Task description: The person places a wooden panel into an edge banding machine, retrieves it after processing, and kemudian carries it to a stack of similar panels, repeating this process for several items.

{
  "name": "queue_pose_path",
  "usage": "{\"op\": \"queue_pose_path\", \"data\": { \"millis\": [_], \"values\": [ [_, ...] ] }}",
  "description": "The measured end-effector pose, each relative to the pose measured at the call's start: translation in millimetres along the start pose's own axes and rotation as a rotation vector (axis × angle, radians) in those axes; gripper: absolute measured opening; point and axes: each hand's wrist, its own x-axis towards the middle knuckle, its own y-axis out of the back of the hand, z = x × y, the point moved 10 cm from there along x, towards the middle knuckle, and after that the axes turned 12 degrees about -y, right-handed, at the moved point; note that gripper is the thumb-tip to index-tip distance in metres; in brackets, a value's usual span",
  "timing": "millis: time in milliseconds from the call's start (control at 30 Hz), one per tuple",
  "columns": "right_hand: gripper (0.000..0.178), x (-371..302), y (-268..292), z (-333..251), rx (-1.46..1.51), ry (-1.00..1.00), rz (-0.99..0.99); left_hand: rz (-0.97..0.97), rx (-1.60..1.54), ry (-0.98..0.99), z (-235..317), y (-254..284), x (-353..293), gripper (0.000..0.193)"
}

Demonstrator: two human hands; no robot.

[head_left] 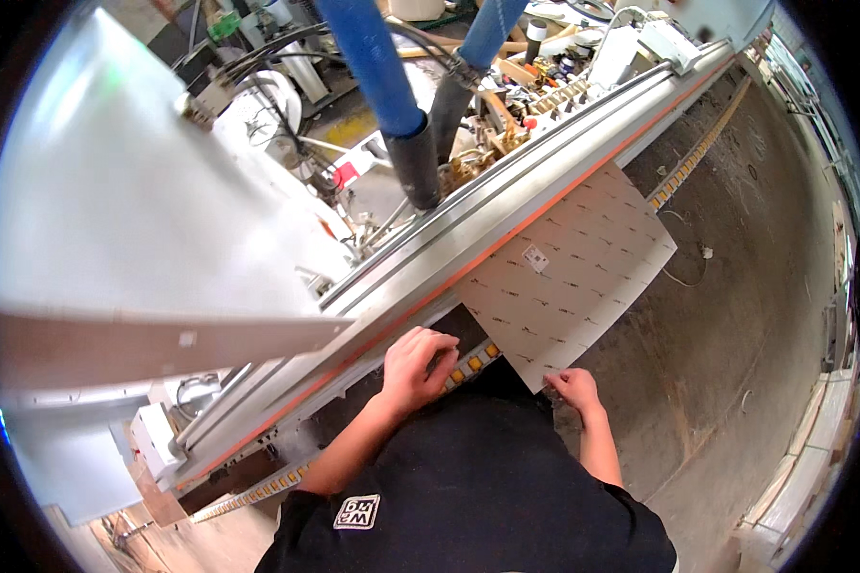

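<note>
A light panel (573,277) covered in film with repeated small printed marks sticks out from the orange-edged side of a long machine. A small white label is stuck on it. My right hand (576,390) is closed in a pinch at the panel's near corner. My left hand (419,368) hovers beside the machine's edge, left of the panel and apart from it. Its fingers are loosely bent with a gap to the thumb, and nothing shows between them.
The machine's long pale rail (506,224) runs diagonally across the view. Two blue hoses (377,67) rise behind it among cables and loose parts. A big white sheet (143,210) fills the left. A yellow-marked roller strip (702,148) runs under the edge; stacked boards (803,458) stand far right.
</note>
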Motion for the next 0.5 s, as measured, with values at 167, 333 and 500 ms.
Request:
{"op": "queue_pose_path", "data": {
  "millis": [167,333,500],
  "values": [
    [0.031,37.9,97.2,-88.8,0.307,0.155,0.195,0.170,0.336,-0.184,14.3,37.1,62.5,0.029],
    [0.013,71.6,226.2,-236.7,0.582,0.535,0.365,0.249,0.652,-0.075,-22.3,47.3,86.1,0.031],
    [0.018,75.0,343.4,-331.3,0.448,1.024,0.748,0.346,0.839,0.192,-53.6,34.5,74.4,0.030]
  ]
}}
